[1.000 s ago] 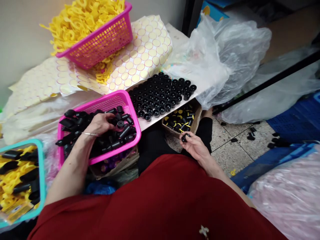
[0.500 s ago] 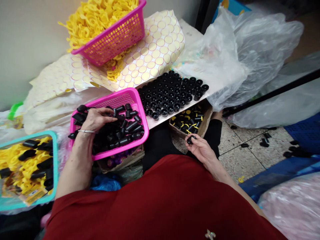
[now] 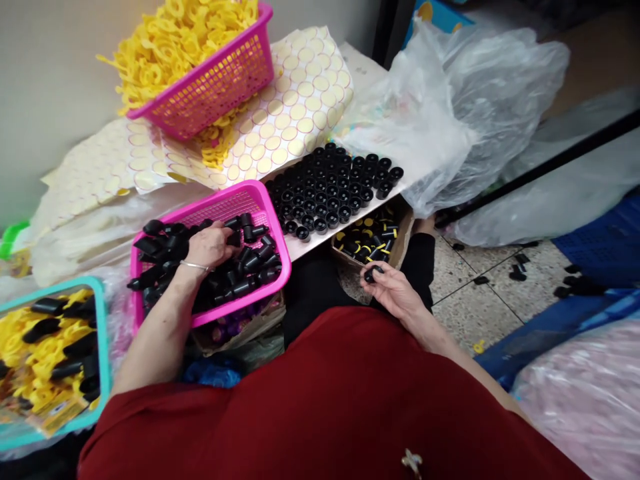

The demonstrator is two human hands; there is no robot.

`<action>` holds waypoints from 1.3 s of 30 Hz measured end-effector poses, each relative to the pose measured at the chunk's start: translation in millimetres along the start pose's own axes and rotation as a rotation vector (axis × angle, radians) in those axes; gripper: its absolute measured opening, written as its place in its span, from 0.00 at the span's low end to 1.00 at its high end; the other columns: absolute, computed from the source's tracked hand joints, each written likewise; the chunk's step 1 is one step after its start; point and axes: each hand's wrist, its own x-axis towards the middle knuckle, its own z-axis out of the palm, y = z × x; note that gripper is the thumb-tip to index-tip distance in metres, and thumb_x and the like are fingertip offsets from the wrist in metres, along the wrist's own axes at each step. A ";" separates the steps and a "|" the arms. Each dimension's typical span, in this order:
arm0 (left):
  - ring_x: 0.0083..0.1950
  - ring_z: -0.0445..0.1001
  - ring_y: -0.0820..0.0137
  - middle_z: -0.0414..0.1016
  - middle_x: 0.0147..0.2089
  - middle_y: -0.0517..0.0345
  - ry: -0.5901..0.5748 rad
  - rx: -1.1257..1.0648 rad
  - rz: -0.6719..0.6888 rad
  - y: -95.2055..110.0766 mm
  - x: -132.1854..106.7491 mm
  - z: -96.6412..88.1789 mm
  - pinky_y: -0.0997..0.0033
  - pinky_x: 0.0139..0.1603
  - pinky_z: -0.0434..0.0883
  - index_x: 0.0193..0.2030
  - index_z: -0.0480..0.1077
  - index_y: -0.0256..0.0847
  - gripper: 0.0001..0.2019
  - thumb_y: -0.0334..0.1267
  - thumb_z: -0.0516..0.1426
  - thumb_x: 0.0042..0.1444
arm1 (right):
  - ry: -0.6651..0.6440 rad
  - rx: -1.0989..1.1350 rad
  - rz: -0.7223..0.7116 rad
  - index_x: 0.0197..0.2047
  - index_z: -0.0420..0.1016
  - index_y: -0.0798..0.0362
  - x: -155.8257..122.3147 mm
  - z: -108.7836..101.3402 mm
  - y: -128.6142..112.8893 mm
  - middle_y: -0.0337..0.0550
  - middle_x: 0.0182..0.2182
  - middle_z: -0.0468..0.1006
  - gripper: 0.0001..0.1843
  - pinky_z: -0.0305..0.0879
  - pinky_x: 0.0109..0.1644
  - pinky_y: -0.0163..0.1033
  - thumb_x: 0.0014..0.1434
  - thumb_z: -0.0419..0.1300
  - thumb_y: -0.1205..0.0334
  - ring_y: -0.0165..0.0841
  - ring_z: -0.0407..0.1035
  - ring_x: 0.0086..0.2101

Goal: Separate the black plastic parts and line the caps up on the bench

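My left hand (image 3: 213, 245), with a bangle at the wrist, reaches into a pink basket (image 3: 286, 257) of loose black plastic parts (image 3: 244, 287). Its fingers are curled down around one of those black parts, mostly hidden by the hand. Held low in front of my lap, my right hand (image 3: 393, 287) pinches a small black plastic cap (image 3: 373, 272) between thumb and fingers. Between the hands, rows of round black caps (image 3: 320, 190) stand hollow side up on a white board (image 3: 304, 249). Beneath it, a cardboard box (image 3: 403, 248) contains black parts with yellow discs.
A tilted pink basket (image 3: 220, 80) heaped with yellow plastic pieces stands on sheets of round stickers (image 3: 300, 100). At left is a turquoise basket (image 3: 106, 347) of yellow and black pieces. Clear plastic bags (image 3: 450, 120) lie at right; black parts (image 3: 518, 272) are scattered on the floor.
My left hand has moved right within the pink basket, its fingers now more curled. The right hand still holds the black cap. The whole view has shifted slightly.
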 end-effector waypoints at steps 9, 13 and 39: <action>0.24 0.65 0.76 0.71 0.33 0.57 -0.067 -1.726 0.076 136.9 -79.7 -25.9 0.75 0.22 0.61 0.44 0.75 0.41 0.23 0.51 0.68 0.45 | -0.183 -0.335 -0.453 0.42 0.76 0.51 -30.2 61.5 -42.0 0.38 0.35 0.78 0.21 0.70 0.36 0.32 0.46 0.74 0.54 0.27 0.72 0.34; 0.21 0.62 0.79 0.71 0.31 0.59 -0.378 -1.991 0.055 210.3 -82.7 -9.1 0.76 0.20 0.61 0.39 0.75 0.41 0.19 0.52 0.67 0.46 | -0.357 -0.283 -0.551 0.43 0.73 0.52 -49.2 83.3 -59.7 0.38 0.34 0.77 0.23 0.73 0.37 0.35 0.49 0.71 0.50 0.27 0.73 0.32; 0.22 0.64 0.82 0.66 0.24 0.66 -0.727 -2.113 -0.215 315.7 -66.3 45.3 0.81 0.20 0.61 0.28 0.68 0.39 0.15 0.39 0.71 0.42 | 0.604 -0.921 -1.244 0.46 0.70 0.48 -68.4 1.7 -28.2 0.44 0.41 0.74 0.15 0.73 0.47 0.46 0.56 0.66 0.63 0.35 0.71 0.42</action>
